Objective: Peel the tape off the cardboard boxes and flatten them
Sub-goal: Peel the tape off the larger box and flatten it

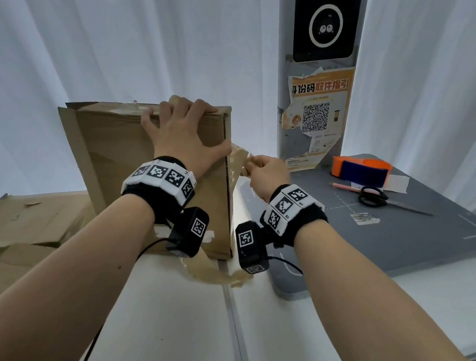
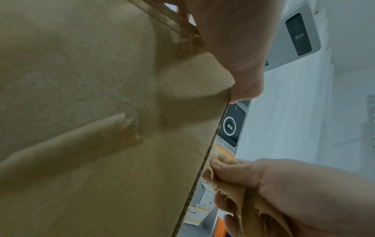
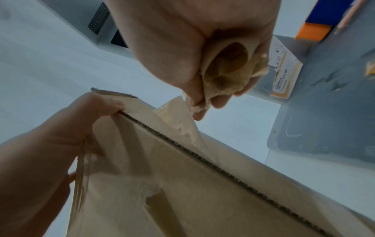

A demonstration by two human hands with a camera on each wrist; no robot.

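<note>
A brown cardboard box (image 1: 117,160) stands tilted on the white table, its near face toward me. My left hand (image 1: 182,129) grips the box's top right corner, fingers curled over the upper edge, thumb at the right edge. My right hand (image 1: 258,168) pinches a crumpled strip of clear brownish tape (image 1: 238,157) that runs from the box's right edge. In the right wrist view the tape (image 3: 178,115) stretches from the corrugated edge up to the right hand (image 3: 202,99). The left wrist view shows the box face (image 2: 101,112) and the right hand (image 2: 233,179) bunching the tape (image 2: 221,162).
Flattened cardboard (image 1: 13,222) lies at the left. A loose tape strip (image 1: 211,271) trails on the table below the box. On the grey mat (image 1: 405,240) at the right lie scissors (image 1: 378,197), a pink pen (image 1: 346,187) and an orange tape dispenser (image 1: 360,169). A grey kiosk post (image 1: 316,69) stands behind.
</note>
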